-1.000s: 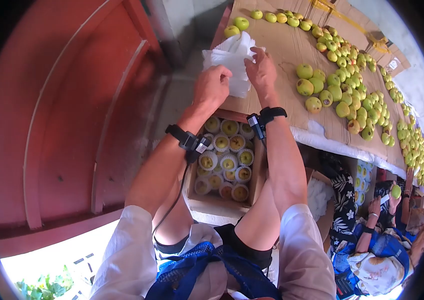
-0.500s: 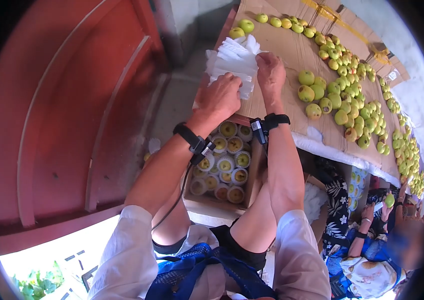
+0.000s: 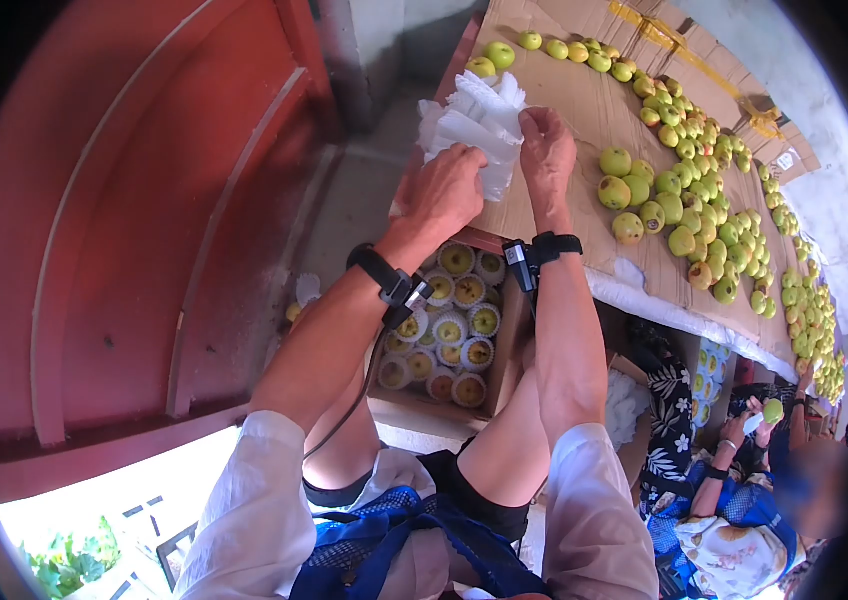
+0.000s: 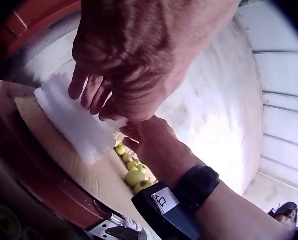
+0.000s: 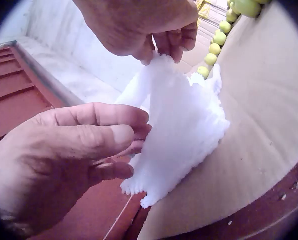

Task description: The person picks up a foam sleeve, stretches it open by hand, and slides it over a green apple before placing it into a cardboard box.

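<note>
A stack of white foam fruit nets (image 3: 474, 125) lies at the near left corner of the cardboard-covered table. My left hand (image 3: 441, 198) is at the stack's near left side. In the right wrist view, its thumb and index finger (image 5: 109, 115) are nearly straight, with the fingertips right at the side of the nets (image 5: 184, 125). My right hand (image 3: 547, 165) is at the stack's right side and pinches the edge of a foam net between thumb and fingers (image 5: 175, 42). In the left wrist view the stack (image 4: 71, 117) sits below my left fingers.
Many green apples (image 3: 684, 205) spread over the cardboard (image 3: 564, 200) on the right. Between my knees stands a box (image 3: 444, 400) of apples in foam nets. A red panel (image 3: 144, 220) bounds the left. Another person (image 3: 744, 520) sits at the lower right, holding an apple.
My left hand has moved right and up against the stack. My right hand, earlier with spread fingers over the stack, has moved right and pinches a net. Since half a second ago, little differs.
</note>
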`<state>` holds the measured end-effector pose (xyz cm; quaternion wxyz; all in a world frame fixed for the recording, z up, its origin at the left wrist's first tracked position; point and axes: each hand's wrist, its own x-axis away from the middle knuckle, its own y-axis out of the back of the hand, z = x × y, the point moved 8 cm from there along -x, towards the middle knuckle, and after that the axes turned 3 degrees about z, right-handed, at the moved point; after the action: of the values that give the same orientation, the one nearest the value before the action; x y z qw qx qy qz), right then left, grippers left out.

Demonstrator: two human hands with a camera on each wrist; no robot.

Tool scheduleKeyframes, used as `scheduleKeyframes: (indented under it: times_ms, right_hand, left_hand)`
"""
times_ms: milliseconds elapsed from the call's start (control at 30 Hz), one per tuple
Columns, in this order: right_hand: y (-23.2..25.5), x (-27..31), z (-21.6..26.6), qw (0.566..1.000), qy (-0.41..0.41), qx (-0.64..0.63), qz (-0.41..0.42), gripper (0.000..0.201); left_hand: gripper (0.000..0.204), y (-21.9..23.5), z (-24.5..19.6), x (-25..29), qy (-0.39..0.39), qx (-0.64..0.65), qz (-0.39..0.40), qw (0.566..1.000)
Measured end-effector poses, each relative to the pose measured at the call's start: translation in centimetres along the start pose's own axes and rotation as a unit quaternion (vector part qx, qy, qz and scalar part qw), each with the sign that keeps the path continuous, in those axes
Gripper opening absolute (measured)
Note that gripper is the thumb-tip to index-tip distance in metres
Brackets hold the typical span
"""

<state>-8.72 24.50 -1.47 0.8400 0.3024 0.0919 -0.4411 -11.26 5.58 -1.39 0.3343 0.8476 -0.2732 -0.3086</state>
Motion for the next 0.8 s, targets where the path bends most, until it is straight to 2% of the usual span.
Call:
scheduleKeyframes:
  times_ms: [133, 333, 533, 633, 733, 800]
  right_hand:
    - [1.0, 0.3, 0.8, 0.999, 0.022, -0.047, -0.015, 0.023]
    - [2.9, 0.7, 1.8, 0.998, 0.034, -0.056, -0.021, 0.024]
    - [4.5, 0.9, 1.9, 0.997, 0.029, -0.072, -0.018, 0.022]
    - [4.7, 1.2, 1.9, 0.993, 0.051, -0.108, -0.022, 0.021]
    - [5.0, 2.1, 2.9, 0.992, 0.078, -0.099, -0.025, 0.016]
    - [5.5, 3.8, 4.6, 0.992, 0.110, -0.059, -0.035, 0.013]
  left_hand:
    - [0.020, 0.2, 0.1, 0.0, -0.008, 0.017, -0.010, 1.000]
    - [0.019, 1.1, 0.5, -0.1, -0.030, 0.048, -0.083, 0.995]
    - [0.019, 1.4, 1.3, -0.5, -0.038, 0.054, -0.098, 0.993]
    - [0.015, 1.4, 1.3, -0.6, 0.002, 0.092, -0.091, 0.992]
    - [0.021, 1.2, 0.5, -1.4, 0.037, 0.220, -0.075, 0.972]
    - [0.026, 0.9, 0.1, -1.7, 0.114, 0.370, -0.043, 0.921]
